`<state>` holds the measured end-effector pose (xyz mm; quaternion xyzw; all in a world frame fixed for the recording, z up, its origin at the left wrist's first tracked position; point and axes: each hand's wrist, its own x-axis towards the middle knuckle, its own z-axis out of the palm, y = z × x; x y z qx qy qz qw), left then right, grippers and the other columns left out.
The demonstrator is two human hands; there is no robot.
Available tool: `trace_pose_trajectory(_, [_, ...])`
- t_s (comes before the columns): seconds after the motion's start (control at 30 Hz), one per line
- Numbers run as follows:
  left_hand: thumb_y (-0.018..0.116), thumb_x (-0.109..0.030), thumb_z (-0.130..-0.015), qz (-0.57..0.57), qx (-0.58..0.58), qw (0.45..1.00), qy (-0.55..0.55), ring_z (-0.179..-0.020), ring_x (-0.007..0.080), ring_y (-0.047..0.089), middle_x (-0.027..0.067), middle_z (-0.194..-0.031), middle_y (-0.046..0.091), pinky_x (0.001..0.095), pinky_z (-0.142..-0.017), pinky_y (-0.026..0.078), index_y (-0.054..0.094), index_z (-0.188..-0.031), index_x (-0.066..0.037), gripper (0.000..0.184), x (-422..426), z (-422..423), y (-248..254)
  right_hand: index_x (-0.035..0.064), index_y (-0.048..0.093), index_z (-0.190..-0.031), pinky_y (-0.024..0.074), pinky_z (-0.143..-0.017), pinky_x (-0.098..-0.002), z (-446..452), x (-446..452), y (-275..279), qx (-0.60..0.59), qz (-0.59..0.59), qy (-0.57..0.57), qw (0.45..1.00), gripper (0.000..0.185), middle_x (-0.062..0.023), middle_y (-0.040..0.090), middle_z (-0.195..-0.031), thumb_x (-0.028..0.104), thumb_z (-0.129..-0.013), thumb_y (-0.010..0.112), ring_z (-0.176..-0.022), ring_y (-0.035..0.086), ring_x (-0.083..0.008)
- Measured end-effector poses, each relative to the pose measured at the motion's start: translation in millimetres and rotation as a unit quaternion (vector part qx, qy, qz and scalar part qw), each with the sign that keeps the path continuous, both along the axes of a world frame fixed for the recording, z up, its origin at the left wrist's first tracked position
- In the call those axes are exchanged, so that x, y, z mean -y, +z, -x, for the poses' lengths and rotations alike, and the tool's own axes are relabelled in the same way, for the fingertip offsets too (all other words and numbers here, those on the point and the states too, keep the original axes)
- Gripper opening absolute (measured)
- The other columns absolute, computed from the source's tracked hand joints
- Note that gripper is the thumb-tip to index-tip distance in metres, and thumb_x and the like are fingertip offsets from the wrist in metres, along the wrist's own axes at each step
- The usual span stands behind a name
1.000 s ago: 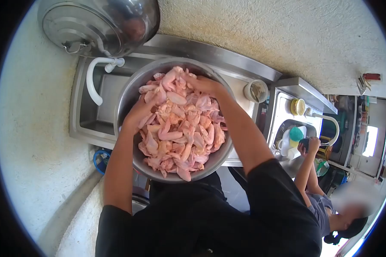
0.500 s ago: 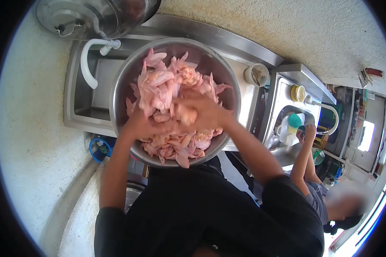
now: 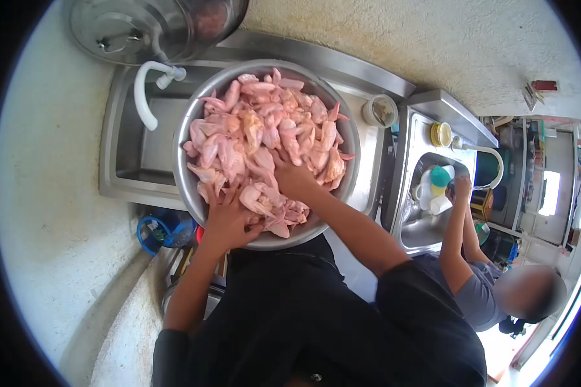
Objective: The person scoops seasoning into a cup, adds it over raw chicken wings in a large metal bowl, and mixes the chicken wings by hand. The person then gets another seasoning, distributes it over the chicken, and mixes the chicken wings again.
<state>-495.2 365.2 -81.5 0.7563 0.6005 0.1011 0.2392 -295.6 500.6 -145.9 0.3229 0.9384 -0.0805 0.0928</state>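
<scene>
A large steel bowl point(image 3: 182, 155) is heaped with raw chicken wings point(image 3: 242, 126). My left hand point(image 3: 226, 222) lies on the wings near the bowl's lower left, its fingers spread and their tips partly sunk among the pieces. Right of the bowl's middle, my right hand point(image 3: 294, 179) presses into the heap with fingers stretched out. Some of its fingertips are hidden between the wings. Neither hand lifts a piece clear of the pile.
Under the bowl is a steel sink point(image 3: 128, 171) with a white tap point(image 3: 142, 97). A lidded metal pot point(image 3: 116, 32) stands at upper left, a small tub point(image 3: 381, 111) right of the bowl. Another person point(image 3: 458, 258) works at the second sink point(image 3: 426, 232). A blue bucket point(image 3: 150, 235) is below left.
The wings gathered up in a blurred mound between my hands now lie spread across the bowl. My hands have drawn back toward the near side and slowed.
</scene>
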Motion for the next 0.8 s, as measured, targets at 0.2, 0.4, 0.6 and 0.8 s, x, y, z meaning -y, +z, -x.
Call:
trace_pose_trajectory(0.2, [0.074, -0.034, -0.087, -0.041, 0.127, 0.967, 0.219, -0.137, 0.0463, 0.042, 0.0296, -0.149, 0.041, 0.0483, -0.114, 0.038, 0.051, -0.142, -0.002, 0.068, -30.6, 36.1, 20.6, -0.0001, 0.063, -0.129, 0.0514, -0.094, -0.0464, -56.3, -54.9, 100.3, -0.084, 0.149, -0.112, 0.979, 0.052, -0.0228, 0.061, -0.128, 0.034, -0.090, 0.066, -0.120, 0.061, -0.0340])
trace_pose_trajectory(0.4, [0.075, -0.042, -0.088, 0.084, 0.176, 0.916, 0.351, -0.147, 0.0463, 0.028, 0.0298, -0.161, 0.020, 0.0458, -0.119, 0.032, 0.013, -0.161, -0.006, 0.102, -91.4, 24.3, -30.0, -0.0047, 0.034, -0.151, 0.0487, -0.100, -0.0374, -73.8, -114.1, -9.7, -0.189, 0.398, -0.346, 0.829, 0.086, -0.0247, 0.061, -0.132, 0.056, -0.096, 0.061, -0.121, 0.062, -0.0308])
trace_pose_trajectory(0.6, [0.068, -0.050, -0.094, 0.199, 0.553, 0.737, 0.332, -0.143, 0.0270, 0.039, 0.0149, -0.157, 0.035, 0.0379, -0.113, 0.039, 0.020, -0.159, -0.006, 0.093, -105.1, 43.9, -77.8, 0.0044, 0.039, -0.153, 0.0405, -0.111, -0.0391, -25.0, -95.2, -16.6, -0.290, 0.690, -0.457, 0.481, 0.085, -0.0150, 0.046, -0.153, 0.066, -0.096, 0.052, -0.138, 0.047, -0.0265])
trace_pose_trajectory(0.8, [0.065, -0.054, -0.095, 0.222, 0.730, 0.576, 0.293, -0.133, 0.0239, 0.051, 0.0109, -0.151, 0.042, 0.0382, -0.102, 0.052, 0.027, -0.157, -0.009, 0.085, -95.3, 52.8, -80.5, 0.0037, 0.042, -0.151, 0.0394, -0.112, -0.0343, 6.1, -119.2, 4.5, -0.248, 0.679, -0.244, 0.647, 0.090, -0.0125, 0.048, -0.149, 0.058, -0.086, 0.074, -0.134, 0.049, -0.0219])
